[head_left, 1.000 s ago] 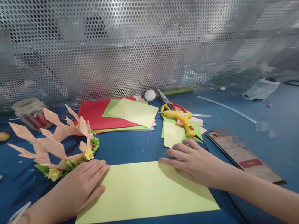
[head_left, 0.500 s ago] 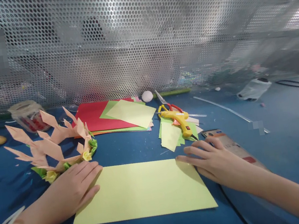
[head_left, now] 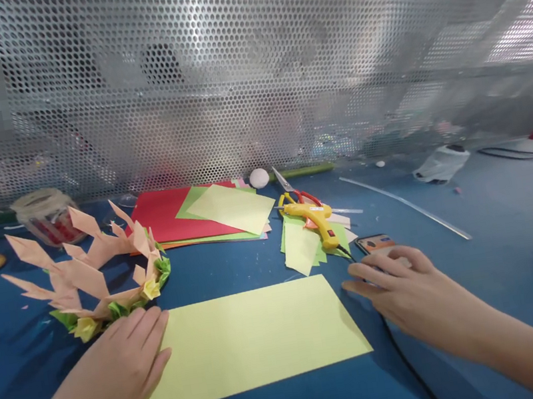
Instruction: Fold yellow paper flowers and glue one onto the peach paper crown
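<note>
A pale yellow sheet of paper (head_left: 253, 343) lies flat on the blue table in front of me. My left hand (head_left: 131, 352) rests flat on its left end, fingers stretched out. Off the sheet's right edge is my right hand (head_left: 401, 282), its fingers apart and holding nothing; it partly covers a phone (head_left: 374, 243). Just beyond my left hand stands a peach paper crown (head_left: 88, 271) with green leaves and yellow paper flowers. A yellow glue gun (head_left: 317, 218) lies on small yellow and green paper pieces (head_left: 300, 248), beyond the sheet.
Behind are a stack of coloured paper (head_left: 163, 219), scissors (head_left: 287, 183), a white ball (head_left: 259, 178) and a jar (head_left: 49, 217). A perforated metal panel (head_left: 233, 117) closes off the back. The glue gun's black cord (head_left: 403, 356) runs under my right hand. A clear glue stick (head_left: 403, 205) lies right.
My right hand has come off the paper and moved right. The sheet has turned slightly, its right end now farther from me. My left hand stays on the paper, a little nearer and farther left.
</note>
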`<act>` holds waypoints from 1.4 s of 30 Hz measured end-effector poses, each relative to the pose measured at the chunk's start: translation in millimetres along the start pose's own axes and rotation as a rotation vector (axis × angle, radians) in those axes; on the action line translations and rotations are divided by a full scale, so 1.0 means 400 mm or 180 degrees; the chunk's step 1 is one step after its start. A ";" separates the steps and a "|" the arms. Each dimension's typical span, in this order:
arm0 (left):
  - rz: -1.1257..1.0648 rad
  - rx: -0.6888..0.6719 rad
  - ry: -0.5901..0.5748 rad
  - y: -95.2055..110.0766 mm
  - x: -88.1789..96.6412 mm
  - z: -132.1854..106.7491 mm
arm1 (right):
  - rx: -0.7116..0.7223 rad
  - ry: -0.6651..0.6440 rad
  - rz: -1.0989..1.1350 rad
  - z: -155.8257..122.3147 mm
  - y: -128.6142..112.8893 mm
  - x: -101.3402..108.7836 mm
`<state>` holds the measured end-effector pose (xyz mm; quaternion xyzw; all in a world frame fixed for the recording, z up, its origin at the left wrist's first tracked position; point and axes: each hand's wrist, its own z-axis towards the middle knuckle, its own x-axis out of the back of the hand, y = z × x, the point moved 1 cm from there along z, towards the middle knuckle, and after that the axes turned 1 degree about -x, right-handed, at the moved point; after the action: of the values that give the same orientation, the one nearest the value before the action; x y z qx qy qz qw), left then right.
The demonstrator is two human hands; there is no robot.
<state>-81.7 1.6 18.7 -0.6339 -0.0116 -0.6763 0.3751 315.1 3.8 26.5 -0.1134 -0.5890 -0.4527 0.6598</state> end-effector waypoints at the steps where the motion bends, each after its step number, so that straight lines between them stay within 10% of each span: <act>1: 0.0022 0.0019 0.0012 0.009 0.005 0.004 | 0.0014 0.0022 0.0033 0.009 -0.003 0.004; 16: -0.1943 0.0046 -0.0779 0.097 0.031 0.057 | 0.0873 -0.0356 0.0693 0.143 -0.085 -0.073; 42: -0.2381 -0.0123 -0.0484 0.091 0.056 0.059 | 0.2030 0.0009 0.1093 0.418 -0.270 -0.057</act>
<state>-40.7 -23.9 26.0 -0.6412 -0.2572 -0.7176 0.0884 125.6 67.5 12.0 0.0015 -0.6720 -0.1290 0.7292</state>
